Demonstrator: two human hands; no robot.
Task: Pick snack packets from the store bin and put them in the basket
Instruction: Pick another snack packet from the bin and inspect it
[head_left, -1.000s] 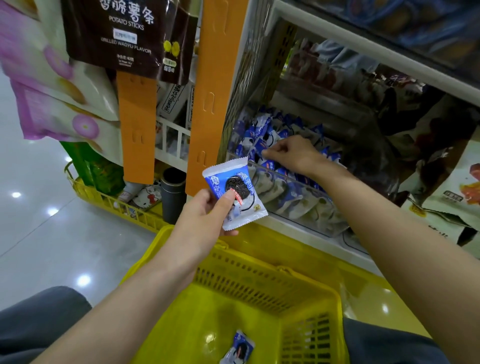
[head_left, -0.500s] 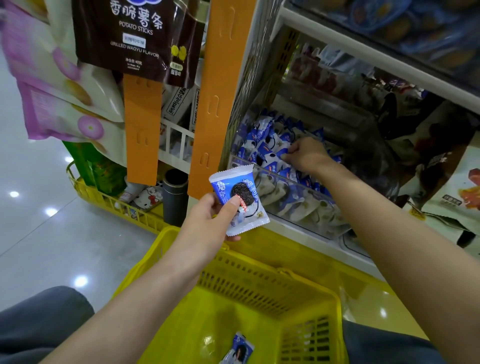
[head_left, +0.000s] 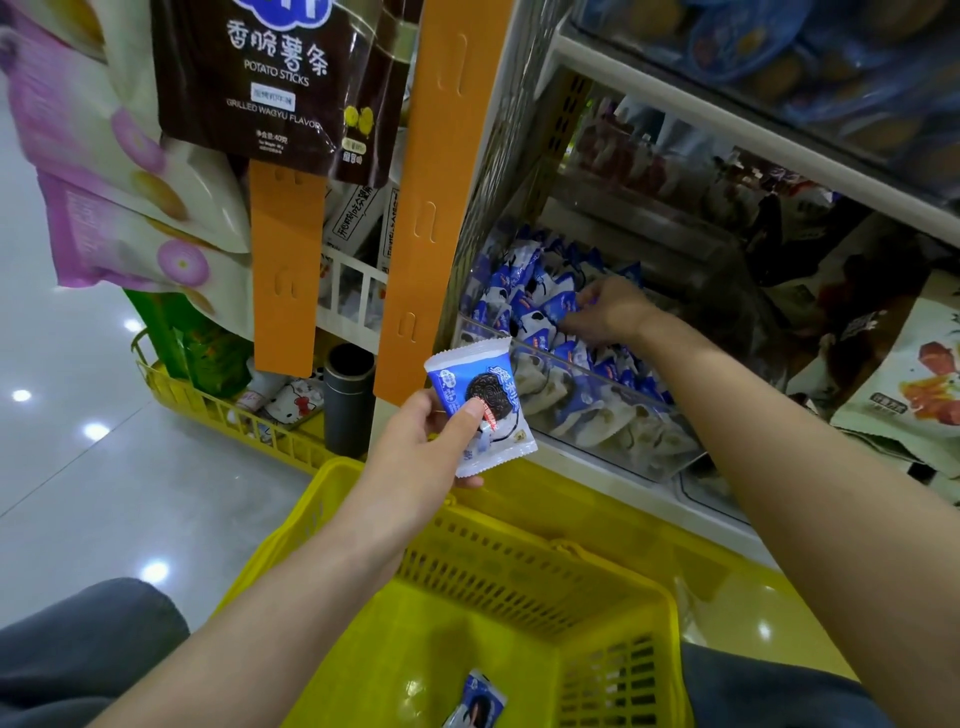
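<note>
My left hand (head_left: 421, 447) pinches a blue-and-white cookie snack packet (head_left: 480, 402) between thumb and fingers, held upright above the far rim of the yellow basket (head_left: 519, 571). One matching packet (head_left: 477, 701) lies on the basket floor. My right hand (head_left: 608, 309) reaches into the clear store bin (head_left: 597, 415), which is full of several like packets (head_left: 524, 291); its fingers curl onto a blue packet (head_left: 558, 306) on top of the pile.
An orange shelf upright (head_left: 431, 182) stands left of the bin. Hanging potato-stick bags (head_left: 280, 83) and purple bags (head_left: 104, 171) crowd the upper left. A low yellow rack (head_left: 218, 410) with a dark cylinder (head_left: 347, 397) sits beside the basket. Other snack bags (head_left: 904, 379) lie right.
My right hand has moved deeper and rightward in the bin and now closes on a packet. My left hand keeps its packet, shifted slightly lower toward the basket.
</note>
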